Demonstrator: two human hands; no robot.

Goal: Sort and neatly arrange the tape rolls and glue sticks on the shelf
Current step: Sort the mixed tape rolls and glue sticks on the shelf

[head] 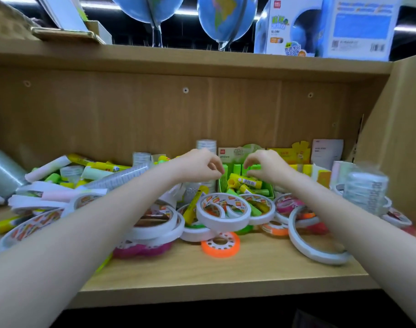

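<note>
Tape rolls (223, 213) lie heaped across the wooden shelf (226, 275), overlapping so heavily that no count is possible; those at the far left and right are blurred. Glue sticks (246, 182) fill a green box (263, 192) at the back, partly hidden by both hands. Left hand (200, 165) and right hand (266, 166) hover over the box with fingers loosely curled, holding nothing. Bare board remains along the front edge. One orange roll (220, 245) lies apart there.

A light-brown wooden shelf unit (202, 275) with a screwed back panel; above it, two blue globes (226, 17) under strip lights.
</note>
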